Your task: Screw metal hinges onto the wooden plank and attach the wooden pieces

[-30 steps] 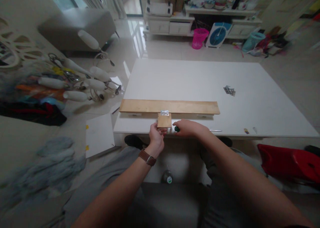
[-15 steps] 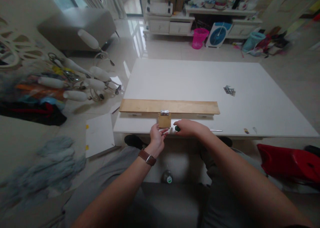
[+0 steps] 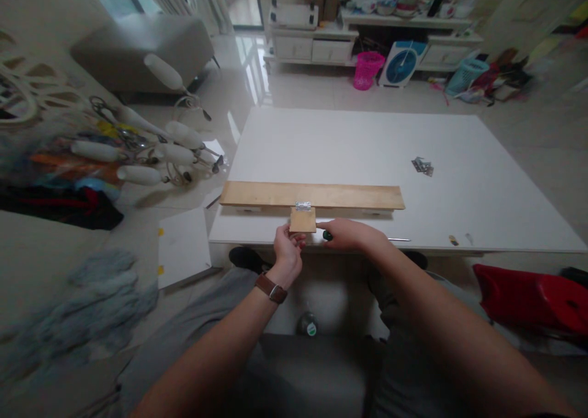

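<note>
A long wooden board [image 3: 312,195] lies across the near part of the white table [image 3: 358,142]. A small metal hinge [image 3: 302,206] joins it to a small wooden block [image 3: 302,220] at its near edge. My left hand [image 3: 287,251], with a brown watch on the wrist, pinches the near edge of the block. My right hand [image 3: 349,234] is closed round a screwdriver [image 3: 327,236] with a dark green handle, just right of the block. The thin metal shaft [image 3: 399,240] sticks out to the right along the table edge.
Several loose metal hinges [image 3: 422,166] lie at the table's right. Small bits [image 3: 454,240] sit near the front right edge. A lamp with white shades [image 3: 151,155] lies on the floor at left, a red object [image 3: 528,295] at right, a white sheet [image 3: 182,246] on the floor.
The small block swung down slightly on the hinge half a second ago and is now lifted level again. Both hands stay in place.
</note>
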A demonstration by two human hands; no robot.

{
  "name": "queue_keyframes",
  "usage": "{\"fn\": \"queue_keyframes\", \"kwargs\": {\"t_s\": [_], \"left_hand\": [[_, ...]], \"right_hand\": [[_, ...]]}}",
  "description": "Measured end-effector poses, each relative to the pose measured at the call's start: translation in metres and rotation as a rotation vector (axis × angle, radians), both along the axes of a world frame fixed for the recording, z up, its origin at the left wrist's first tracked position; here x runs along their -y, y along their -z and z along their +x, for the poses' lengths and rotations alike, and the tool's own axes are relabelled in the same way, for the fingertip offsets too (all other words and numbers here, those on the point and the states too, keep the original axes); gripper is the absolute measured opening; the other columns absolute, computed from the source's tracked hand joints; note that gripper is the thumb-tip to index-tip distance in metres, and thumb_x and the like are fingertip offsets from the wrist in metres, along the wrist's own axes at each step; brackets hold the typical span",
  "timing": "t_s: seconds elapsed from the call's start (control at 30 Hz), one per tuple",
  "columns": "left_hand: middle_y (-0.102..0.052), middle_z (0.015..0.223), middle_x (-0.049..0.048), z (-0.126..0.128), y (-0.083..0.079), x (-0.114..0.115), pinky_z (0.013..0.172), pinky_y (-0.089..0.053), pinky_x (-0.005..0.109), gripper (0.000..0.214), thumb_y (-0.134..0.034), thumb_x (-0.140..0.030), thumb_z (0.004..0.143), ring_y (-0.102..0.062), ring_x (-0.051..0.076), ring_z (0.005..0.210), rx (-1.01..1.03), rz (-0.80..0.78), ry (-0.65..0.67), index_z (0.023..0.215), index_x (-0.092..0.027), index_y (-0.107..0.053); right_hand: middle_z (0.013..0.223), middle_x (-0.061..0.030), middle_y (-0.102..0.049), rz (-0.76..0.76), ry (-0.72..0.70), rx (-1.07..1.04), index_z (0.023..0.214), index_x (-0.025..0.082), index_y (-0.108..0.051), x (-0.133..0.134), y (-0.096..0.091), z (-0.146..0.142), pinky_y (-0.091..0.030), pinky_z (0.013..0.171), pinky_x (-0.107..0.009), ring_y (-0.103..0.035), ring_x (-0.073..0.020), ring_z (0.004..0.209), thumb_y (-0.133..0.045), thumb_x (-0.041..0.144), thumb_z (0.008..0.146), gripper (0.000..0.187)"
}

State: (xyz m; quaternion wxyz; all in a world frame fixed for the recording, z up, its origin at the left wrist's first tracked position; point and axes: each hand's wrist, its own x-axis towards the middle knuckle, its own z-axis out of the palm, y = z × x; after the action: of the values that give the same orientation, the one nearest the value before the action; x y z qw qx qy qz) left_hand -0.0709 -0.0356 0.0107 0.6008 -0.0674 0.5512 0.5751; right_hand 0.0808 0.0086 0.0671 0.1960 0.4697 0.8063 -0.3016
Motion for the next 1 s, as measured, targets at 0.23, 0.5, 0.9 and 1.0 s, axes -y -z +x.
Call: {"fn": "queue_keyframes", "kwargs": {"t_s": [0.23,0.5,0.9,1.0], "left_hand": [[-0.065,0.077,-0.0011,-0.002,0.0021,-0.0002,0.055,-0.037,0.025,0.014,-0.055,-0.028,0.087,-0.055,0.012,0.054,0.003,0.103,-0.024,0.097,-0.021,-0.062],[-0.06,0.079,0.0002,-0.0041,0.0074,0.0019,0.058,-0.035,0.025,0.029,-0.056,-0.033,0.086,-0.054,0.011,0.057,-0.026,0.131,0.044,0.107,-0.017,-0.069],[-0.06,0.082,0.0009,-0.0043,0.0074,0.0022,0.059,-0.037,0.025,0.033,-0.056,-0.033,0.087,-0.054,0.011,0.058,-0.019,0.109,0.066,0.115,-0.019,-0.068],[-0.06,0.082,0.001,-0.0043,0.0067,0.0023,0.058,-0.037,0.025,0.034,-0.056,-0.033,0.088,-0.054,0.011,0.058,-0.017,0.105,0.065,0.116,-0.019,-0.068]], "right_hand": [[0.137,-0.0158,-0.077,0.004,0.006,0.011,0.169,0.027,-0.039,-0.0051,-0.0049,0.0069,-0.053,0.091,-0.034,-0.075,-0.0301,0.117,-0.065,0.027,0.093,0.081],[0.13,-0.0177,-0.078,0.071,0.066,-0.012,0.175,0.025,-0.015,-0.0029,-0.0033,0.0043,-0.05,0.086,-0.033,-0.075,-0.0297,0.109,-0.067,0.031,0.095,0.096],[0.131,-0.022,-0.077,0.162,0.111,-0.052,0.175,0.02,-0.011,-0.0039,-0.0015,0.0025,-0.049,0.087,-0.035,-0.075,-0.0331,0.113,-0.065,0.03,0.096,0.096],[0.13,-0.0214,-0.078,0.181,0.123,-0.094,0.175,0.019,-0.015,-0.0035,-0.0027,0.0019,-0.049,0.088,-0.034,-0.074,-0.0324,0.114,-0.065,0.028,0.096,0.094]]}}
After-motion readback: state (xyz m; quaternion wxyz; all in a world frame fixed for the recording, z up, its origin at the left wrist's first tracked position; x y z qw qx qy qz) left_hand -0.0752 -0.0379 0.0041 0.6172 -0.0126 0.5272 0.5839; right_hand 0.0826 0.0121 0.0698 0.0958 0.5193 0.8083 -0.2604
